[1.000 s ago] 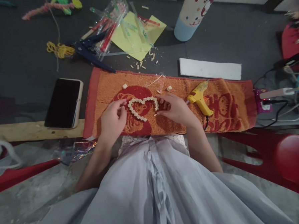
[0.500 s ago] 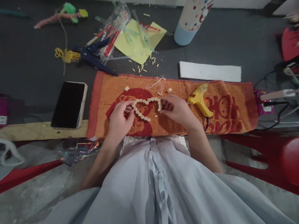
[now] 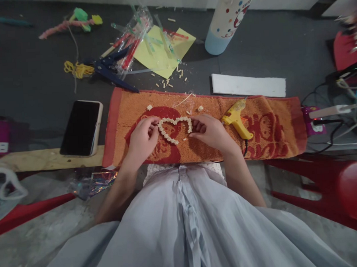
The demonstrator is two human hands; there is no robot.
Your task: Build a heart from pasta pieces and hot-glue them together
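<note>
A heart-shaped outline of small pale pieces (image 3: pixel 167 137) lies over an orange towel (image 3: pixel 129 108), with a gap at its lower right side. My left hand (image 3: pixel 144 137) has its fingertips closed on the heart's left edge. On the opposite edge, my right hand (image 3: pixel 208 132) grips the heart's upper right part between thumb and fingers. One loose pale piece sits inside the gap. Beside my right hand rests a yellow glue gun (image 3: pixel 239 122) on the towel.
A black phone (image 3: pixel 81 128) lies left of the towel. Behind it are blue pliers (image 3: pixel 109 71), yellow paper (image 3: pixel 150 51) with straws and pale scraps, a white strip (image 3: pixel 247 85) and a bottle (image 3: pixel 226 23). Cables (image 3: pixel 342 121) and a purple box (image 3: pixel 314 122) are at right.
The whole view has shifted slightly. Both hands keep their places at the heart's two sides, and the heart looks the same.
</note>
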